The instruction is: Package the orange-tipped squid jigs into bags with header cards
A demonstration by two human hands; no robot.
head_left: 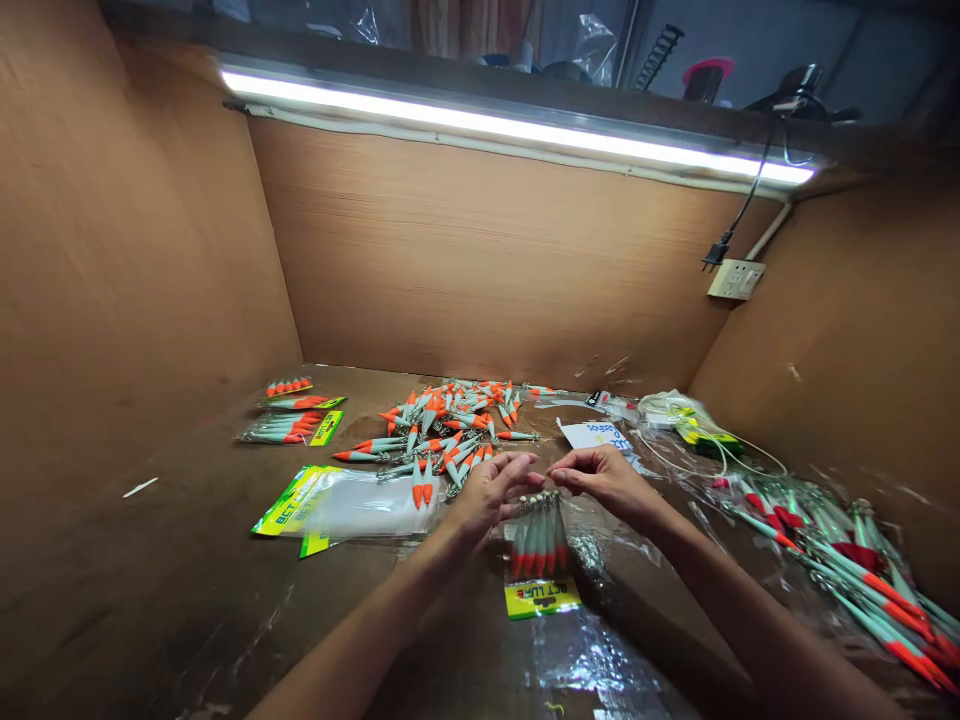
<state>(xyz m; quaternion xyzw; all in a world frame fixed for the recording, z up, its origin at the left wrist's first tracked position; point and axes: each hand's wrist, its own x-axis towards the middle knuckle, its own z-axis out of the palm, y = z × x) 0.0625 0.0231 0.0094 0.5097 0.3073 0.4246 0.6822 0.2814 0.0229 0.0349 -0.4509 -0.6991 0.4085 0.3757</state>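
Head view: our half-curled left hand [493,490] and right hand [606,484], fingertips together, adjoined the clear-plastic, yellow-headed lure packet [540,552] at near centre; grip was indeterminable. We judged it light, slippery, best held by its edges.

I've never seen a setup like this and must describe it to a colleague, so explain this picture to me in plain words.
There is no machine here: a person works bare-handed, seen by a camera on their own head, looking forward and down. The left hand and right hand meet at the far end of a clear lure pack, its yellow label towards the wearer. What exactly the fingertips pinch is too small to tell. On the brown tabletop lie a pile of loose lures, pale with orange ends, beyond the hands; flat clear bags and filled packs to the left; and longer lures to the right.
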